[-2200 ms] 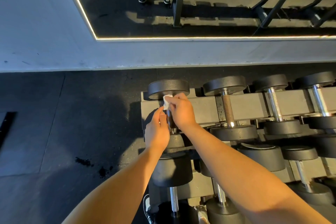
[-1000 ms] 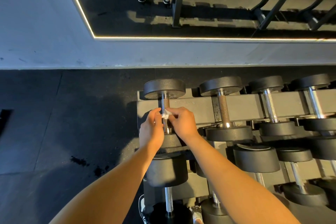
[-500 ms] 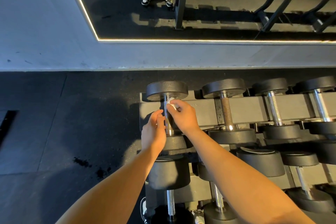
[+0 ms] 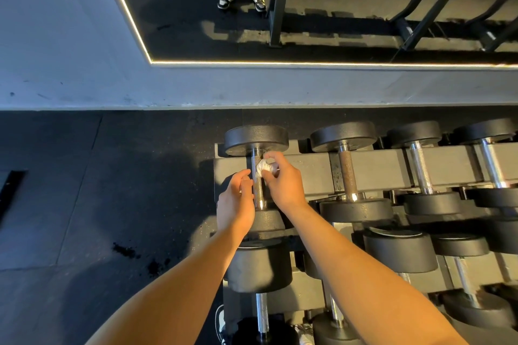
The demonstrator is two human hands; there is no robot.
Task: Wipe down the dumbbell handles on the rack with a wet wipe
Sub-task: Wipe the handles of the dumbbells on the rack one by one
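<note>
The dumbbell handle [image 4: 258,190], between both hands' fingers, has been wiped upward: the wet wipe [image 4: 262,167], pinched by the right hand [image 4: 283,182], is now pressed just under the far head [image 4: 256,138]. The left hand [image 4: 236,202] is laid against the handle; its fingers' curl cannot be told. The rusty handle [image 4: 347,173], right of the fingers, is judged next.

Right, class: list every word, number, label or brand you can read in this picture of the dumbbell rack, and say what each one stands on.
No text can be read in this view.
The black round dumbbell heads show no weight numbers from this angle.
The dark metal rack rail carries no visible label.
The crumpled white wet wipe pinched in the right hand shows no print.
</note>
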